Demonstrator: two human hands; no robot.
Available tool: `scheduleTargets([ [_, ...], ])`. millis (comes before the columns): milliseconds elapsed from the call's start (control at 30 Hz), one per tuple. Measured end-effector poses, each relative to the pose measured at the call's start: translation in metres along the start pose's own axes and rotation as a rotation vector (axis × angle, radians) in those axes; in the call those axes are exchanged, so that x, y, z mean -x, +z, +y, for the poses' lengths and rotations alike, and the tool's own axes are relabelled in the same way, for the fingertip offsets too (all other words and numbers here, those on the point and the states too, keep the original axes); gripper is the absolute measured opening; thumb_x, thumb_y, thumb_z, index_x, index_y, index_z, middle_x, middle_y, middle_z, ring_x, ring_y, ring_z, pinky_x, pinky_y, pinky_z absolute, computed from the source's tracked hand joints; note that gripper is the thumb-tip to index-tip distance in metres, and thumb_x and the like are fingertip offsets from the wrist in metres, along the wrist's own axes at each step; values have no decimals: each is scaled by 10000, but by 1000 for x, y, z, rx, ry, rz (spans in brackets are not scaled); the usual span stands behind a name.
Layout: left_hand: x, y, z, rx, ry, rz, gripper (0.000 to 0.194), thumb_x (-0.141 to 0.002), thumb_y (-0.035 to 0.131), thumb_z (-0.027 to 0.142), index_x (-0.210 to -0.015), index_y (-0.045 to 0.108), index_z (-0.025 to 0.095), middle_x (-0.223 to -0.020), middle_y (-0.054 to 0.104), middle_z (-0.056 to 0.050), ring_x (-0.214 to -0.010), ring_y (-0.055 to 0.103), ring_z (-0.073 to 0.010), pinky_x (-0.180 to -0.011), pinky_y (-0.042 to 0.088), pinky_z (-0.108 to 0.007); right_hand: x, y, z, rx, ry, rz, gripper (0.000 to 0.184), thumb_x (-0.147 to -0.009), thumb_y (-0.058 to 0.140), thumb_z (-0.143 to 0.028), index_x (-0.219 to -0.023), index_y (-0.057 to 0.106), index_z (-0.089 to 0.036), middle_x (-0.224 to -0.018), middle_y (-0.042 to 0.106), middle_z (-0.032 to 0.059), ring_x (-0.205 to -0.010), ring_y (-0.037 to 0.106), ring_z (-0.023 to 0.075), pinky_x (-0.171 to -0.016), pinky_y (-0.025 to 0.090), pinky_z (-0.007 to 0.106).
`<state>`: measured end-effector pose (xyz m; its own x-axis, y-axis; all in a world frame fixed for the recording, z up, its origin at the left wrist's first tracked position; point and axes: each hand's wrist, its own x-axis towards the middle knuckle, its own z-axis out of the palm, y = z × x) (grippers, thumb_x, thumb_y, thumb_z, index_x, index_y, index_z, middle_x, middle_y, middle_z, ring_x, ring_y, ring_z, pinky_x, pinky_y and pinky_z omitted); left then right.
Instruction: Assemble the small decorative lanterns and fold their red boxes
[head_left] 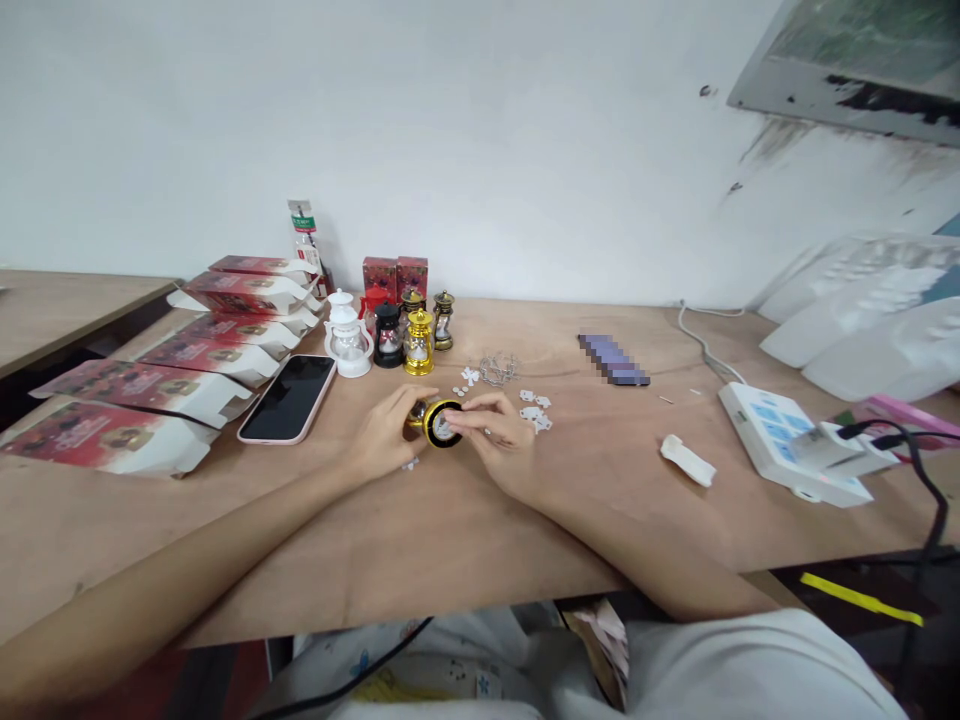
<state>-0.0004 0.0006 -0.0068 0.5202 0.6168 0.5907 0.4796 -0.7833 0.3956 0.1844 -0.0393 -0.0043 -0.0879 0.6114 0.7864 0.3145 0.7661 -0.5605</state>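
My left hand (pixel 388 432) is closed round a small gold lantern (pixel 431 424), which lies on its side with its round black base facing me. The fingers of my right hand (pixel 501 437) are pinched together at the opening in that base, over something pale inside; the fingertips hide what they hold, if anything. Just beyond my hands lie a tangle of thin silver wire pieces (pixel 498 369) and small white cut-out pieces (pixel 535 412). A few small round discs (pixel 460 391) rest beside the wire.
Several small lanterns stand at the back, among them a white lantern (pixel 349 345) and a black lantern (pixel 388 340). Red printed boxes (pixel 187 390) lie at the left beside a phone (pixel 289 400). Rightward are another phone (pixel 611 360), a white plastic piece (pixel 688 461) and a power strip (pixel 780 440) with cables.
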Motion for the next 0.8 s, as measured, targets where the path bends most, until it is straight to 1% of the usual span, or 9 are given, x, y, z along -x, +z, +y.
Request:
scheduleTargets([
  [133,0,0,0,-2,3,8,419,-742,565,156,-1150,477,190,-1149,604,-83,-1038,601,-205,-850,515,-322,0,1,-2,40,14,29,118,-838,624,-227,-889,717,-278,-809,685,7,-791,631,141,-707,544,281],
  [333,0,-1,1,-26,19,7,413,-742,553,146,-1147,482,188,-1128,615,-78,-1020,605,-202,-852,508,-324,0,1,-1,28,30,14,19,-818,647,-214,-836,653,-217,-798,699,1,-720,641,129,-677,536,265],
  [433,0,-1,0,-28,12,4,427,-731,538,129,-1150,482,187,-1135,612,-81,-1024,603,-204,-852,506,-326,-1,1,0,67,10,16,31,-810,658,-229,-819,633,-214,-779,689,0,-709,631,132,-658,527,269],
  [533,0,-1,0,-19,1,-8,428,-731,538,136,-1152,485,189,-1138,611,-81,-1024,602,-205,-850,505,-328,-4,-1,-2,107,-61,1,23,-823,641,-207,-805,629,-214,-757,681,4,-709,616,138,-655,513,280],
  [667,1,-1,-1,-6,2,-15,417,-764,555,176,-1174,479,187,-1166,602,-91,-1043,595,-214,-880,495,-349,-6,-3,-4,128,-187,-19,71,-828,620,-135,-831,625,-206,-748,677,15,-716,593,144,-652,498,284],
  [800,2,0,-2,-25,36,-14,428,-783,587,211,-1196,481,176,-1175,603,-109,-1065,585,-234,-895,480,-367,-6,-4,-4,133,-221,-15,82,-827,616,-123,-837,618,-204,-733,665,17,-710,578,148,-645,492,286],
])
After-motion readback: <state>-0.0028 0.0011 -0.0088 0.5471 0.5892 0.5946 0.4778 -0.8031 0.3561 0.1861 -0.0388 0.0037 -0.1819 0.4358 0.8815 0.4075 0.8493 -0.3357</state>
